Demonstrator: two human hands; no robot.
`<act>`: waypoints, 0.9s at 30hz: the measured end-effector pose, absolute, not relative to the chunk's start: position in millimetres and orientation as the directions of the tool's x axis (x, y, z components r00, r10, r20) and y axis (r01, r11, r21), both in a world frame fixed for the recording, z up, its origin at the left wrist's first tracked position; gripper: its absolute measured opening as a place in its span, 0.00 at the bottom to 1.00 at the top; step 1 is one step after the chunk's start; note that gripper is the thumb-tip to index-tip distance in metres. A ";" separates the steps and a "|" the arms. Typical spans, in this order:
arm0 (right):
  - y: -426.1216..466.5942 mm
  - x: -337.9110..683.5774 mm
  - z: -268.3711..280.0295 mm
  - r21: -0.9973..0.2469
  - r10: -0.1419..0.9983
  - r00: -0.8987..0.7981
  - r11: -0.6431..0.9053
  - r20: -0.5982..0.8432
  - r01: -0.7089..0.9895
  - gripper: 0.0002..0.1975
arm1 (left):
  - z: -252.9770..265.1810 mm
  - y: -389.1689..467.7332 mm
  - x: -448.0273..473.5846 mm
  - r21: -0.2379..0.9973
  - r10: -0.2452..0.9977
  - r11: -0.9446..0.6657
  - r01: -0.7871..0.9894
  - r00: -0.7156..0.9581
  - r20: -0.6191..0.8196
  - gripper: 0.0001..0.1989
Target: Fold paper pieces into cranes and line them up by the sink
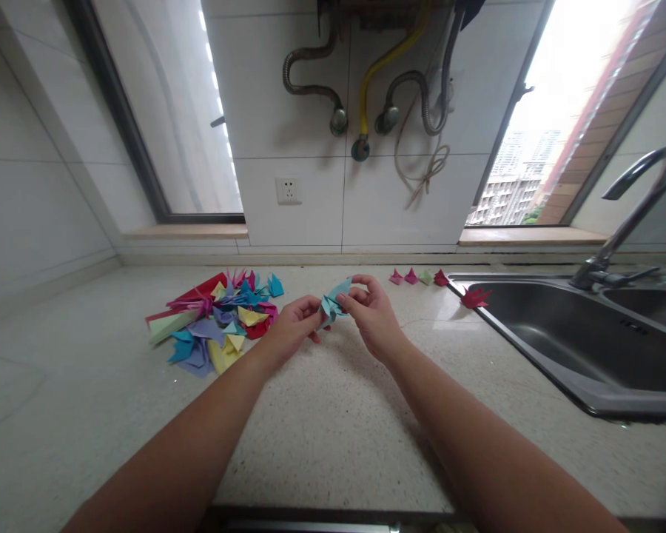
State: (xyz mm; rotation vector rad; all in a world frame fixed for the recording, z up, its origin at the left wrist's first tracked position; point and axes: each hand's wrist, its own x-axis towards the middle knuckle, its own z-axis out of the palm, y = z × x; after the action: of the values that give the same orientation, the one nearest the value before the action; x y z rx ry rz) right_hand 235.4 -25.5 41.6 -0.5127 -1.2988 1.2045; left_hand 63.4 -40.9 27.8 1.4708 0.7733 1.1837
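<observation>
A light blue folded-paper origami piece (333, 302) is held above the middle of the counter. My left hand (298, 322) is closed on its lower left side, thumb and fingers pinching the paper. My right hand (371, 311) pinches its upper right part between thumb and fingers. Left of my left hand lies a pile of folded paper pieces (222, 314) in red, pink, purple, blue, yellow and pale green. Beyond my right hand, several small folded paper pieces (411, 276), pink, green and red, stand in a row at the back. A larger red one (476, 297) rests on the sink's edge.
The speckled pale counter (316, 429) runs along a tiled wall. To the right is a steel sink (560, 333) with a curved faucet (638, 200). Above hang hoses and a yellow pipe (377, 70); a power socket (288, 191) is on the wall.
</observation>
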 end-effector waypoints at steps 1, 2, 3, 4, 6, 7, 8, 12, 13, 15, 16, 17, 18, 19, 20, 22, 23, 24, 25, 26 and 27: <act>-25.4 235.4 41.3 -0.856 0.878 -0.178 0.358 0.445 -0.374 0.22 | 27.7 -40.6 63.4 0.962 0.914 -0.251 -0.110 0.299 0.273 0.15; -25.2 235.4 41.1 -0.858 0.877 -0.179 0.361 0.446 -0.366 0.22 | 27.7 -40.4 63.5 0.961 0.915 -0.257 -0.104 0.294 0.277 0.15; -25.0 235.5 40.9 -0.858 0.876 -0.175 0.368 0.449 -0.358 0.22 | 27.8 -40.3 63.6 0.960 0.916 -0.261 -0.100 0.287 0.279 0.15; -24.6 235.8 40.7 -0.857 0.876 -0.168 0.376 0.453 -0.352 0.22 | 27.8 -40.2 63.6 0.959 0.918 -0.265 -0.098 0.279 0.282 0.15; -23.7 236.7 40.6 -0.854 0.875 -0.150 0.391 0.461 -0.343 0.22 | 27.5 -39.9 63.7 0.959 0.918 -0.268 -0.097 0.278 0.285 0.15; -23.1 237.3 40.7 -0.853 0.875 -0.144 0.395 0.463 -0.341 0.22 | 27.2 -39.6 63.6 0.958 0.916 -0.270 -0.097 0.281 0.287 0.16; -22.7 237.8 40.9 -0.853 0.876 -0.139 0.397 0.463 -0.338 0.22 | 26.8 -39.3 63.6 0.957 0.914 -0.273 -0.099 0.285 0.290 0.16; -21.5 238.9 42.2 -0.859 0.885 -0.117 0.395 0.451 -0.326 0.23 | 25.2 -38.0 63.1 0.954 0.908 -0.282 -0.099 0.293 0.299 0.17; -21.3 238.8 42.5 -0.861 0.888 -0.114 0.391 0.446 -0.325 0.23 | 24.9 -37.8 63.0 0.954 0.907 -0.284 -0.096 0.295 0.300 0.17; -20.9 238.4 42.6 -0.867 0.894 -0.110 0.381 0.434 -0.322 0.24 | 24.7 -37.5 62.9 0.953 0.908 -0.288 -0.089 0.292 0.302 0.18; -20.8 238.0 42.5 -0.870 0.897 -0.110 0.376 0.428 -0.320 0.24 | 24.6 -37.5 62.8 0.953 0.909 -0.289 -0.087 0.287 0.302 0.18; -20.6 237.7 42.3 -0.874 0.901 -0.109 0.370 0.421 -0.316 0.24 | 24.6 -37.5 62.8 0.953 0.911 -0.291 -0.086 0.281 0.303 0.18; -20.4 237.3 42.1 -0.877 0.904 -0.110 0.364 0.414 -0.312 0.24 | 24.6 -37.5 62.7 0.952 0.912 -0.293 -0.085 0.274 0.305 0.18; -20.3 237.0 41.8 -0.880 0.906 -0.110 0.359 0.408 -0.311 0.25 | 24.6 -37.5 62.5 0.951 0.913 -0.298 -0.083 0.268 0.309 0.18; -20.1 236.7 41.5 -0.881 0.909 -0.109 0.353 0.403 -0.314 0.25 | 24.7 -37.5 62.3 0.949 0.912 -0.306 -0.077 0.263 0.316 0.18; -19.7 236.4 41.0 -0.881 0.914 -0.105 0.341 0.392 -0.328 0.25 | 24.8 -37.3 61.7 0.943 0.908 -0.327 -0.062 0.255 0.331 0.17; -19.5 236.4 40.9 -0.879 0.915 -0.103 0.336 0.389 -0.337 0.25 | 24.8 -37.2 61.5 0.940 0.908 -0.336 -0.055 0.249 0.338 0.17; -19.3 236.5 40.9 -0.877 0.916 -0.102 0.333 0.388 -0.346 0.24 | 24.8 -36.9 61.2 0.938 0.907 -0.342 -0.048 0.243 0.343 0.17; -19.2 236.6 40.9 -0.875 0.916 -0.101 0.331 0.387 -0.355 0.24 | 24.8 -36.6 61.0 0.937 0.908 -0.346 -0.045 0.237 0.347 0.17; -19.1 236.7 41.0 -0.872 0.916 -0.101 0.329 0.388 -0.361 0.24 | 24.7 -36.3 60.9 0.936 0.908 -0.348 -0.046 0.231 0.349 0.16; -19.2 236.8 41.2 -0.871 0.916 -0.103 0.328 0.388 -0.366 0.24 | 24.6 -36.0 60.9 0.936 0.909 -0.348 -0.049 0.226 0.350 0.16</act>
State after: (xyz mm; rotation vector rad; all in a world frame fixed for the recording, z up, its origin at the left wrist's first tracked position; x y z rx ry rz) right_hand 236.8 -19.2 41.2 -0.5958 -1.2227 1.1937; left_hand 60.9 -36.0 24.6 1.5612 0.8353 1.2843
